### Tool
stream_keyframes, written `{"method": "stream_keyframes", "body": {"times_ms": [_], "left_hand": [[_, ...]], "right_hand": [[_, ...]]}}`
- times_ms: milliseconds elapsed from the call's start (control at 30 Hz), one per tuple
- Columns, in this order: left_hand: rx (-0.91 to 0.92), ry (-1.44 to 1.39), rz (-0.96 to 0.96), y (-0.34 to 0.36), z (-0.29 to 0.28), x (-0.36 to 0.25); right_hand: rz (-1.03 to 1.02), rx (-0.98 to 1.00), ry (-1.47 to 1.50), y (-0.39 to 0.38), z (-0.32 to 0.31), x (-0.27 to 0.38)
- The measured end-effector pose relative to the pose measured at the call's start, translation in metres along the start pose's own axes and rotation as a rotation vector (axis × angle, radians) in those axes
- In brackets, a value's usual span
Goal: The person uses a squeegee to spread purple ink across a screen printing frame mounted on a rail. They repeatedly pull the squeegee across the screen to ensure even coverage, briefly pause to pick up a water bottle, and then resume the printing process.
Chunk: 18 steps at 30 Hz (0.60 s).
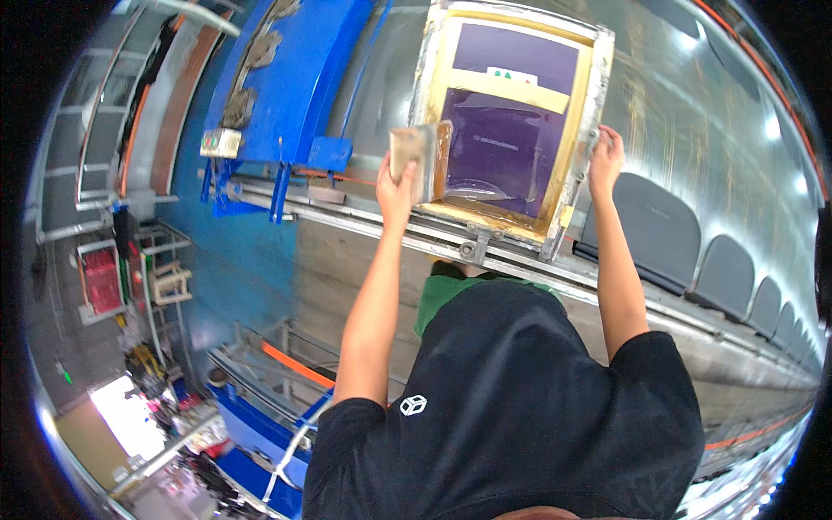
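Observation:
My left hand (pixel 396 186) is closed on a wide squeegee (pixel 407 160) with a worn pale handle and an amber blade, held upright over the left side of a screen-printing frame. The frame (pixel 604 78) has worn metal sides, yellow tape borders and a purple mesh (pixel 498 143) with a glossy, wet-looking band near its lower edge. My right hand (pixel 607 152) has its fingers curled on the frame's right side. The frame sits on a long metal table beside a metal rail (pixel 433 236) that runs along the near edge.
A blue machine housing (pixel 308 78) stands left of the frame. Grey cut panels (pixel 641 234) lie in a row rightward along the table (pixel 676 121). Behind me at lower left are blue equipment (pixel 260 433) and metal racks. A red tray (pixel 102 277) sits on a stand at far left.

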<state>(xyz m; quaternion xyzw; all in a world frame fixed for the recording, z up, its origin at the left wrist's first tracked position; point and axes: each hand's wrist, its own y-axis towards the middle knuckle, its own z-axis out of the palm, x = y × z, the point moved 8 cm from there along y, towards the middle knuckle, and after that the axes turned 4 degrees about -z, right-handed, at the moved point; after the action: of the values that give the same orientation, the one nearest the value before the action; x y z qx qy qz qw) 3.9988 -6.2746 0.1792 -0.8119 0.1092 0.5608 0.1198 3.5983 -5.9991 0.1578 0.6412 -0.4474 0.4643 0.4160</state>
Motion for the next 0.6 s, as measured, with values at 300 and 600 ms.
{"method": "stream_keyframes", "body": {"times_ms": [300,600], "left_hand": [[0.276,-0.453,-0.348,0.039,-0.033,0.003],[0.159,-0.715,-0.258,0.053,-0.332,-0.075]], "right_hand": [[-0.145,0.082,0.284,0.013,-0.016,0.181],[-0.131,0.153,0.502,-0.147,0.127,0.361]]}}
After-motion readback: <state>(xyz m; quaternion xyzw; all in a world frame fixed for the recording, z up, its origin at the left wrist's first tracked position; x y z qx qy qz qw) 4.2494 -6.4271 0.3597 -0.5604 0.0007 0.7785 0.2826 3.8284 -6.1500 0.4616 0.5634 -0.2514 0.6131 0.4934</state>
